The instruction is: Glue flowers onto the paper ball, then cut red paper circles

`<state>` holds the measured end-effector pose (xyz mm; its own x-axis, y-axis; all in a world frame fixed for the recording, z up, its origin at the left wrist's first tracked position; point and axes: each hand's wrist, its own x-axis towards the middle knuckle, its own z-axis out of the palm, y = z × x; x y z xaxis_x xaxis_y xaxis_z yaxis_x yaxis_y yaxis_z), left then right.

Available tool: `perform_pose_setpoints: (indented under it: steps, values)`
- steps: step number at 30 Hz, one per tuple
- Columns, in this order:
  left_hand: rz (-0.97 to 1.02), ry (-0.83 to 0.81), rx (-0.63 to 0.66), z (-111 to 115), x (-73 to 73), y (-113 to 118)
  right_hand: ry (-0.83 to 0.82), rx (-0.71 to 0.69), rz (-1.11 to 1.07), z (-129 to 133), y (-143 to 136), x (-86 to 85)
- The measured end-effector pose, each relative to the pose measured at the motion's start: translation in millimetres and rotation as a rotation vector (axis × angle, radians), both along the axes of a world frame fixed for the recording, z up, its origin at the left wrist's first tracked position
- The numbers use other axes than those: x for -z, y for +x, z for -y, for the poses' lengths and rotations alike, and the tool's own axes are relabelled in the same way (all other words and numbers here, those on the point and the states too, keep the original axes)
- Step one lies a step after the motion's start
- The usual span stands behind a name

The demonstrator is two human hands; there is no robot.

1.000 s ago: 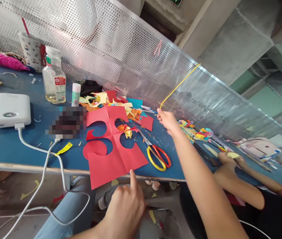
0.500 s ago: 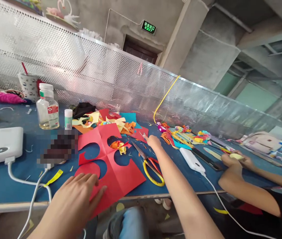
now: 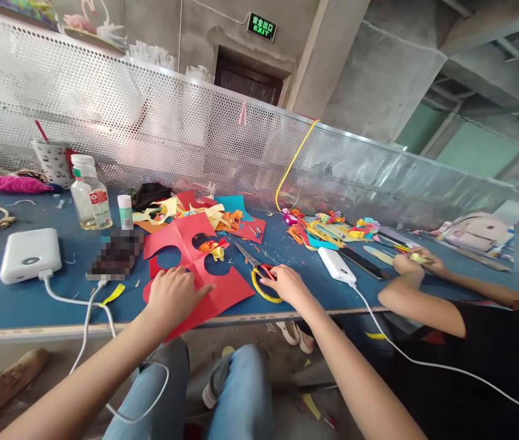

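My left hand (image 3: 174,298) lies on a sheet of red paper (image 3: 229,288) with large round holes cut in it, thumb spread to the right. Its fingers press on the paper and partly cover a loose red piece. To the right, my right hand (image 3: 287,283) has its fingers closed at the handles of the scissors (image 3: 259,276), which have yellow and red grips. The blades lie on the table and point away to the upper left. Crumpled orange and yellow paper (image 3: 214,249) shows through one hole of the red sheet.
Coloured paper scraps (image 3: 195,211) lie behind the sheet, near a glue stick (image 3: 124,214) and a bottle (image 3: 91,198). White power banks (image 3: 30,255) with cables and a phone (image 3: 117,255) lie about. At right, another person's hands (image 3: 413,263) work. A perforated metal panel (image 3: 236,153) stands behind.
My right hand has come back from pointing over the scraps and closed on the scissors' handles. My left hand has slid further onto the red paper. The view has shifted.
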<state>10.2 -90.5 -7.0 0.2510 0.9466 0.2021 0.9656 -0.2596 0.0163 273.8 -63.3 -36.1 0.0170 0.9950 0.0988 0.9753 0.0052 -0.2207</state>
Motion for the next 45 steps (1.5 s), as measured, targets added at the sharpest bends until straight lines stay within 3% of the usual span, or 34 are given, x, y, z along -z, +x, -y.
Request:
perform_pose_setpoints:
  steps: [3,6,13,17,21,25,28,36,45]
  values:
    - [0.023,0.008,-0.058,0,1.4,15,0.009,0.035,-0.035,-2,-1,-3.9]
    - [0.054,-0.009,-0.074,0,4.4,19,0.072,0.078,-0.113,13,5,-6.4]
    - [0.145,-0.090,-0.036,-8,8.2,19,0.180,0.087,-0.439,93,27,8.6]
    - [0.188,-0.109,-0.019,-18,6.0,17,0.141,0.049,-0.528,137,32,19.0]
    - [0.203,-0.123,0.059,-23,-7.3,-1,0.018,-0.007,-0.505,159,36,8.0]
    - [0.205,-0.136,0.238,-22,-24.9,-28,-0.099,-0.032,-0.363,155,37,-17.8]
    - [0.206,-0.156,0.337,-21,-29.9,-43,-0.189,-0.066,-0.230,139,31,-35.3]
    - [0.267,-0.181,0.486,-34,-11.1,-58,-0.298,-0.198,0.016,89,-9,-55.6]
    - [0.259,-0.136,0.470,-40,0.5,-62,-0.396,-0.211,0.101,76,-27,-69.3]
